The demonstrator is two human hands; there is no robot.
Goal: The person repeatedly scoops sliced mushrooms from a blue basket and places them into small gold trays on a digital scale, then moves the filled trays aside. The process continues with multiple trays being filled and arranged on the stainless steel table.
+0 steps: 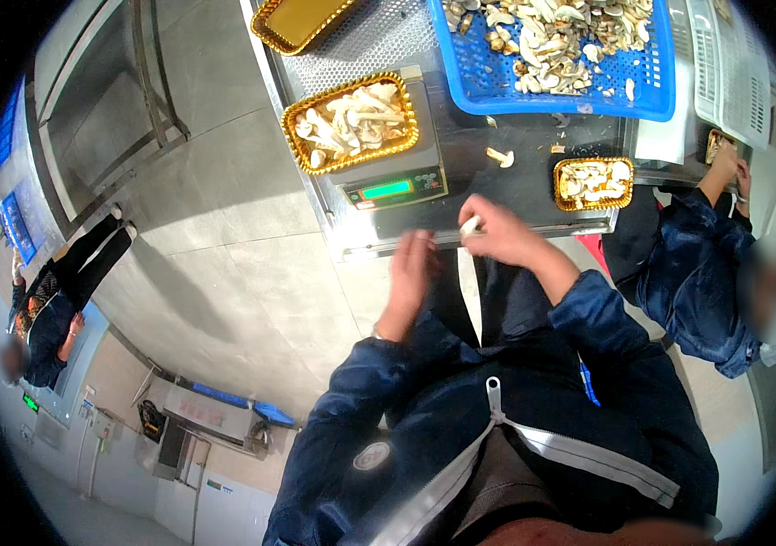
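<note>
My right hand point(502, 233) pinches a pale mushroom piece point(471, 226) above the table's front edge. My left hand point(412, 269) is raised beside it, slightly blurred, its fingers straight and nothing visible in them. Ahead of the hands, a digital scale point(394, 188) with a lit green display bears a gold basket tray point(302, 162) filled with mushroom slices point(353, 126). One loose mushroom slice point(501, 157) lies on the dark tabletop point(528, 181). A smaller-looking gold tray point(560, 198) of mushroom pieces sits near the front right corner.
A blue plastic crate point(459, 89) of sliced mushrooms stands at the back. An empty gold tray point(302, 24) occupies the far left. To the right, a co-worker point(695, 273) handles another gold tray point(714, 145) near a white crate point(729, 82). Another person point(53, 321) stands far left.
</note>
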